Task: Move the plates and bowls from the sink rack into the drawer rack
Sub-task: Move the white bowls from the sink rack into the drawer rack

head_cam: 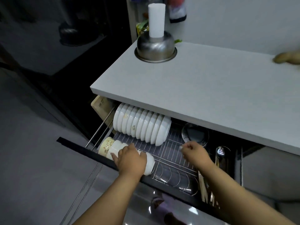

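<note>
The drawer rack (175, 153) is pulled out under the countertop. A row of several white dishes (141, 125) stands on edge at its back. Along the front lies a row of bowls on their sides, with a cream bowl with bear prints (106, 145) at the left end and a white bowl (150, 163) at the right end. My left hand (129, 161) lies over this row and its fingers curl round the white bowl. My right hand (196, 153) hovers over the bare wires in the middle of the rack, fingers curled, with only a small white glint at the fingertips.
The grey countertop (194, 88) overhangs the drawer's back half. On it an upturned steel bowl (155, 46) carries a white roll (156, 20). A steel dish (194, 133), a ladle (220, 151) and chopsticks (204, 189) fill the drawer's right side. A blurred tan thing (287, 58) shows at the right edge.
</note>
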### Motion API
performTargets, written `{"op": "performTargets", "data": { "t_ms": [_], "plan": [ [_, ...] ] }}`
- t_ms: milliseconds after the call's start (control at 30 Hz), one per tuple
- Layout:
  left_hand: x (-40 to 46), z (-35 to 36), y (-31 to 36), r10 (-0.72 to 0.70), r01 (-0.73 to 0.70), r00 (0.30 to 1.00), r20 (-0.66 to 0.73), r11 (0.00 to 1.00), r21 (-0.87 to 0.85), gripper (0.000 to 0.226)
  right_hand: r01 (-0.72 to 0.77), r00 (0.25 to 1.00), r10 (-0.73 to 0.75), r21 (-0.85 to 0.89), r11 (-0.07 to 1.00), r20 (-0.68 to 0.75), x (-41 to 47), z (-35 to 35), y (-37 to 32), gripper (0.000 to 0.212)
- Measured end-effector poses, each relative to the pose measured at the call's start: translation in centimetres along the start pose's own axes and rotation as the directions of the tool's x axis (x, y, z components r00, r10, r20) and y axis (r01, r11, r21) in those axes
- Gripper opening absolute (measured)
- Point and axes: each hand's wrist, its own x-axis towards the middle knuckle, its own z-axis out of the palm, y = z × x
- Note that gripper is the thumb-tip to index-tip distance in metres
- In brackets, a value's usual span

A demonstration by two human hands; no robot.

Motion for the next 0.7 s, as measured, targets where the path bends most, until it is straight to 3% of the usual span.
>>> {"op": "performTargets", "data": {
  "t_ms": [200, 433, 700],
  "plan": [
    [-3.6, 0.8, 5.8, 0.234, -0.199, 0.963, 0.136, 0.952, -0.233, 0.039, 0.052, 0.978, -0.046, 0.023, 0.998, -0.204, -3.8, -6.6, 1.2, 0.008],
    [-6.8, 2.3, 9.9, 0.412, -0.380, 0.888, 0.204, 0.908, -0.178, 0.040, 0.082, 0.935, -0.081, -0.010, 0.997, -0.344, -8.1, -13.1, 3.6, 0.007],
    [-11.3, 4.6, 17.8, 0.546, -0.547, 0.802, 0.243, 0.834, -0.067, 0.029, 0.072, 0.873, -0.005, 0.117, 0.990, -0.488, -12.1, -22.0, 9.7, 0.006]
  ]
}}
